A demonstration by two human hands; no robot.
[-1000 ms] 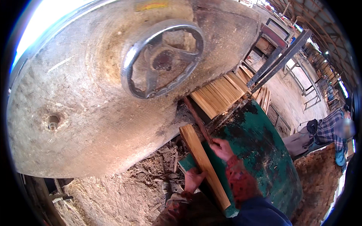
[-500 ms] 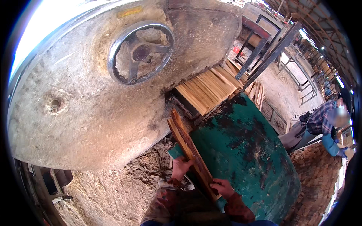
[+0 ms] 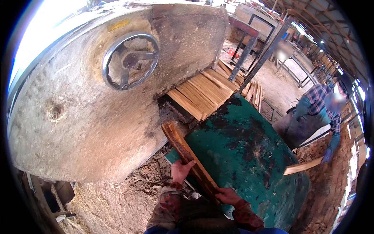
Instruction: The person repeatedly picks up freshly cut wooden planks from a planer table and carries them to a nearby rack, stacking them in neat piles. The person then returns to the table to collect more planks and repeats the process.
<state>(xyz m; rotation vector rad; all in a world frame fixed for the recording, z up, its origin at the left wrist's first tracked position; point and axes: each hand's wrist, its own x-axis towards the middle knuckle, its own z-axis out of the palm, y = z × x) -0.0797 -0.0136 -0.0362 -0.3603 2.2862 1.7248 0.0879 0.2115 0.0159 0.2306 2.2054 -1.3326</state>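
A narrow wooden board (image 3: 189, 158) with a dark, bark-like strip along it slants across the near edge of a green machine table (image 3: 237, 136). My left hand (image 3: 182, 171) grips its left side around the middle, thumb over the top. Lower down, my right hand (image 3: 228, 195) closes on the board's near right edge. The board's far end points toward a row of pale sawn slats (image 3: 208, 91) lying side by side beyond the table's far-left edge. The undersides of my fingers are hidden.
A large dusty machine housing (image 3: 89, 97) with a metal handwheel (image 3: 130, 60) stands on the left. At right, a co-worker in a plaid shirt (image 3: 317, 97) holds a pale slat (image 3: 303, 167) over the table's right edge, beside stacked wood (image 3: 325, 189). Sawdust (image 3: 101, 206) covers the floor.
The board in my hands has turned slightly and lies a little further left in view. The co-worker has leaned in and now extends a pale slat over the table. My view has shifted.
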